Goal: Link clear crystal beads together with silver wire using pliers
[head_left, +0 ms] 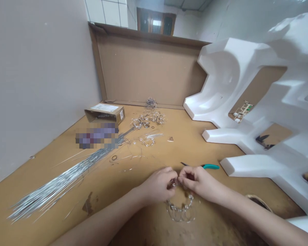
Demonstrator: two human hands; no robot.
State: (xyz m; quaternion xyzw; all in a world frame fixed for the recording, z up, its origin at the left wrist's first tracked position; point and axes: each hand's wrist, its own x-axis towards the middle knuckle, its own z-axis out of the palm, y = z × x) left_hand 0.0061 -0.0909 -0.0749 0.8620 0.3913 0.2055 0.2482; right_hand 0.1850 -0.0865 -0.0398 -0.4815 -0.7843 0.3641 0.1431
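My left hand (157,185) and my right hand (199,182) meet fingertip to fingertip above the brown tabletop (113,191). Both are pinched on the top of a chain of clear beads on wire (180,209), which hangs down in a loop below them. A pair of pliers with teal handles (207,166) lies just beyond my right hand. A long bundle of thin silver wires (66,176) stretches across the table to the left. A heap of clear beads and small rings (148,119) lies further back.
A small cardboard box (105,113) sits at the back left, near a blurred patch. A large cardboard sheet (149,71) leans against the back wall. Big white foam packing pieces (256,112) fill the right side. A grey wall (36,78) bounds the left.
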